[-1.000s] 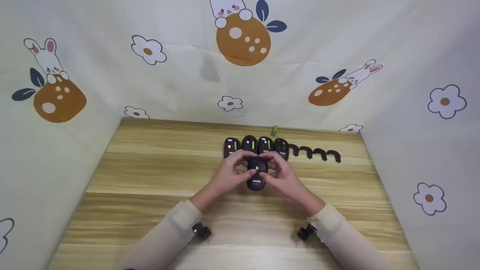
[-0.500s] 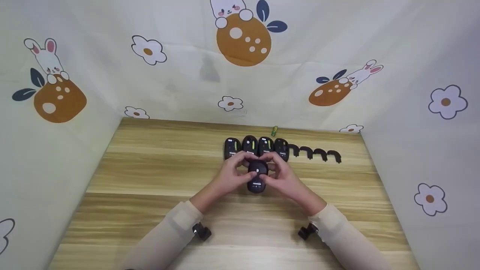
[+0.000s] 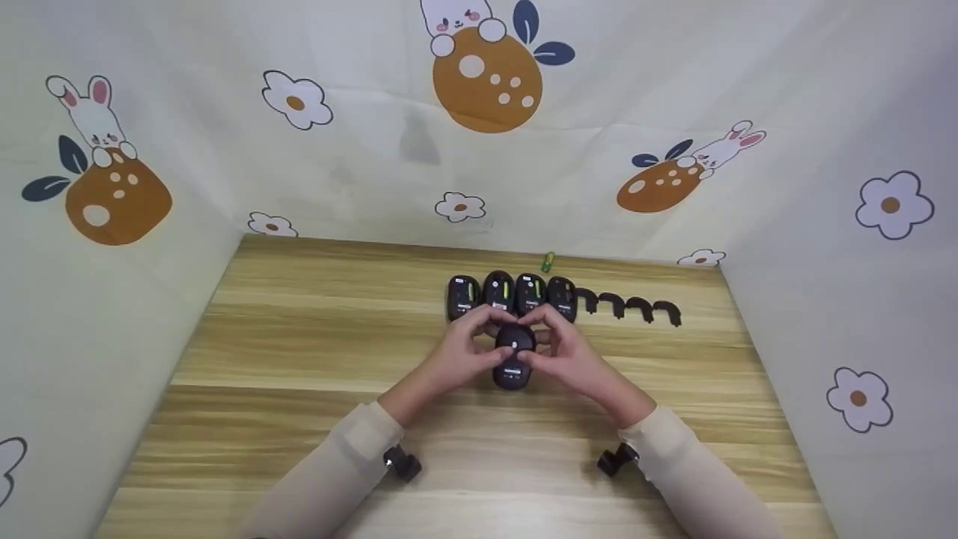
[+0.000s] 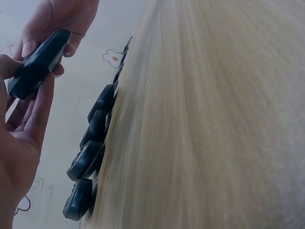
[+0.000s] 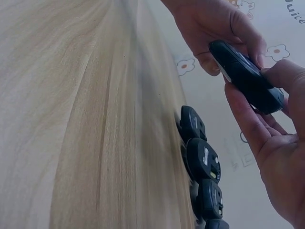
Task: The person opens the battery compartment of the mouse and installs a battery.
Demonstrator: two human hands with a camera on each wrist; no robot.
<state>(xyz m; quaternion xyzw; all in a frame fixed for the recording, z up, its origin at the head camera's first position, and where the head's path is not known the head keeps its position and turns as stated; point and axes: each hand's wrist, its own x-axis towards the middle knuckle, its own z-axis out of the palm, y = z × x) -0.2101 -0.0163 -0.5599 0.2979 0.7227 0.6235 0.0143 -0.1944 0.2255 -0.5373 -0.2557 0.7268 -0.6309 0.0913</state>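
A black computer mouse (image 3: 513, 376) is held above the table between both hands, its labelled underside facing the head camera. My left hand (image 3: 465, 346) grips its left side, with the thumb on the underside. From the other side my right hand (image 3: 566, 350) grips it the same way, the two thumbs close together. In the left wrist view the mouse (image 4: 42, 62) is tilted and off the tabletop. Just beyond the hands, several black mice (image 3: 463, 293) lie bottom up in a row, their lower ends partly hidden by the fingers. Yellow-green batteries show in some.
Right of the row, several curved black covers (image 3: 639, 307) lie in a line. A green and yellow battery (image 3: 548, 261) lies behind the mice near the back edge. Printed cloth walls (image 3: 359, 172) enclose the wooden table (image 3: 299, 329) at the back and sides.
The held mouse has shifted slightly towards me, both hands still on it. The red light seen on the leftmost mouse a second ago no longer shows.
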